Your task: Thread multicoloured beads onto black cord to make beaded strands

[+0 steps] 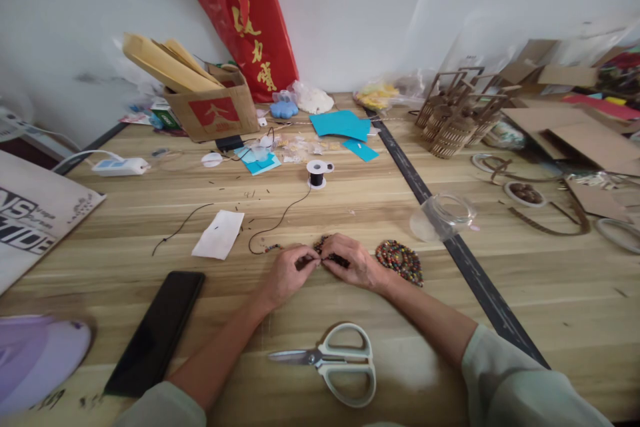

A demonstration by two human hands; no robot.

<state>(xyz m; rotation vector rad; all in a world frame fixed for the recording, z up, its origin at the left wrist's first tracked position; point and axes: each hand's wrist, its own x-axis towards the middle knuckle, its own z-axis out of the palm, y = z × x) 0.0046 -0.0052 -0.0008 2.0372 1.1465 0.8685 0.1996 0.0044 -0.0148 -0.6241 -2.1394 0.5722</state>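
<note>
My left hand (291, 272) is closed in a pinch, its fingertips meeting those of my right hand (354, 261) above the table. A thin black cord (287, 208) runs from a white spool (317, 175) down to a few small coloured beads (273, 248) beside my left hand, which seems to grip that beaded cord. What my right fingertips pinch is too small to make out. Behind and under my right hand lies a dark multicoloured bead strand (320, 241), partly hidden. To the right rests a coiled bead strand (400, 261).
Scissors (345, 361) with pale handles lie in front of my hands. At left are a black phone (156, 333) and a white paper (219, 235). A clear plastic jar (443, 217) lies at right. Further back stand a cardboard box (215, 110) and small bamboo baskets (453, 127).
</note>
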